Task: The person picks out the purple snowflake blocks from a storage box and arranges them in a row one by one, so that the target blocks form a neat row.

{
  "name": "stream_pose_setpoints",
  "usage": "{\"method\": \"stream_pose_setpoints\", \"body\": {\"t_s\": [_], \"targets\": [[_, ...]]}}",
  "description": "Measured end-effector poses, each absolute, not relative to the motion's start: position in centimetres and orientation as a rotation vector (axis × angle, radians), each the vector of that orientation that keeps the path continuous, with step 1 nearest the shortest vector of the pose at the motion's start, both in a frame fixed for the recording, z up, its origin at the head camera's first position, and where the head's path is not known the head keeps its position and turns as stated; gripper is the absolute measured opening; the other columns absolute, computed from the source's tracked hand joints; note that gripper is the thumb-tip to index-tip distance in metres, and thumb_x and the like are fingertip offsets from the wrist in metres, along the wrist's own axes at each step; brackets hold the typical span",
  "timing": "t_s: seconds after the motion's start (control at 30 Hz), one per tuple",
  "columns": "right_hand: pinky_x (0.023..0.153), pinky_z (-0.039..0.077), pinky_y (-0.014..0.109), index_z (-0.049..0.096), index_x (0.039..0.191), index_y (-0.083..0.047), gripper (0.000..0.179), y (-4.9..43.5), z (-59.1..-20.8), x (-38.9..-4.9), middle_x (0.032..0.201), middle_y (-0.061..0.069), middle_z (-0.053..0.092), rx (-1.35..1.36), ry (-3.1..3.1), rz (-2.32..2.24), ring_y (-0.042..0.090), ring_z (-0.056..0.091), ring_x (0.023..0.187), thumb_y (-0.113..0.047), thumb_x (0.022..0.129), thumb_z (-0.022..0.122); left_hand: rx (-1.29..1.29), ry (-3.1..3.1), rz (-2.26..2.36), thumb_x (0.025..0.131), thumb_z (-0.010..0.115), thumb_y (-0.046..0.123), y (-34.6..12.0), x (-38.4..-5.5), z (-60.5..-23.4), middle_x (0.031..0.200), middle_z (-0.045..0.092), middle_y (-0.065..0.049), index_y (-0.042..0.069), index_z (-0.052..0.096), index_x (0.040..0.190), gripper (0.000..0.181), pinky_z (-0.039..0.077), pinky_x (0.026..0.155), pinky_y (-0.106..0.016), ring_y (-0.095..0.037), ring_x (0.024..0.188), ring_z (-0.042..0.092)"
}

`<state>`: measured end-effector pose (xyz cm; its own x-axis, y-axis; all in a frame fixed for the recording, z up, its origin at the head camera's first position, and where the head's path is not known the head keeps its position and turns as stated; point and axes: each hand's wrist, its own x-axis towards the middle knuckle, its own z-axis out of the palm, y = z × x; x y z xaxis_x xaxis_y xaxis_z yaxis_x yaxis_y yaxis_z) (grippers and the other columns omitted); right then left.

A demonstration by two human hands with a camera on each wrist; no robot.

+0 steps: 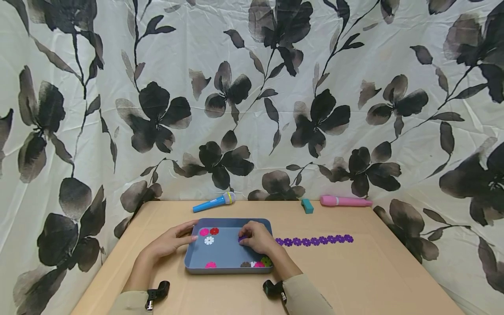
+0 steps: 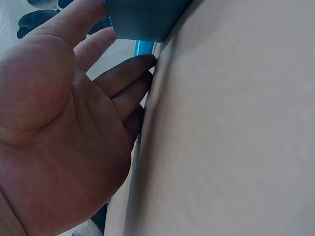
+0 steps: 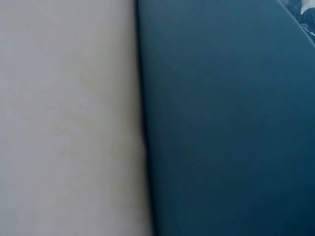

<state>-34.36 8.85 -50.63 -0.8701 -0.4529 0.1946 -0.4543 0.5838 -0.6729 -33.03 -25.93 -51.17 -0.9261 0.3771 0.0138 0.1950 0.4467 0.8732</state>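
Note:
A blue-grey tray (image 1: 226,247) sits near the front of the table. My left hand (image 1: 167,243) lies along its left side, thumb at the rim and fingers loosely extended; the left wrist view shows this hand (image 2: 64,118) with a bare palm beside the tray's outer wall (image 2: 142,19). Over the tray's right half, my right hand (image 1: 256,238) pinches a purple flower-shaped piece (image 1: 242,239), partly hidden by the fingers. To the right, a row of several purple flower pieces (image 1: 315,241) runs along the table. Only the tray's wall (image 3: 226,118) and tabletop fill the right wrist view.
Inside the tray lie pink (image 1: 204,232), red (image 1: 214,231) and white (image 1: 209,240) flower pieces, with several more along its front wall. Behind it are a blue toy microphone (image 1: 214,202), a teal block (image 1: 307,206) and a pink stick-like object (image 1: 345,201). A floral curtain (image 1: 252,109) hangs behind the table.

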Motion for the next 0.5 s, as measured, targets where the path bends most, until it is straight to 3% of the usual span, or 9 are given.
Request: {"method": "stream_pose_setpoints", "body": {"t_s": [0.2,0.5], "targets": [[0.07,0.053,0.021,0.081,0.101,-0.008,0.011,9.0,-50.1,-34.2,0.098,-0.001,0.071,0.81,-2.75,1.239,0.008,0.06,0.082,-0.012,0.091,0.081,0.509,2.516,1.476,0.102,0.068,0.032,-25.9,-33.0,-51.1,0.165,0.04,-0.02,0.008,0.039,0.16,0.07,0.027,0.124,-0.06,-0.044,0.154,0.034],[0.092,0.061,0.033,0.079,0.112,-0.004,0.017,10.1,-49.1,-34.1,0.109,0.002,0.07,0.837,-2.697,1.256,0.016,0.066,0.099,-0.005,0.095,0.075,0.466,2.474,1.51,0.101,0.07,0.03,-25.8,-33.1,-51.0,0.166,0.038,-0.019,0.008,0.038,0.161,0.071,0.026,0.126,-0.058,-0.042,0.155,0.033]]}}
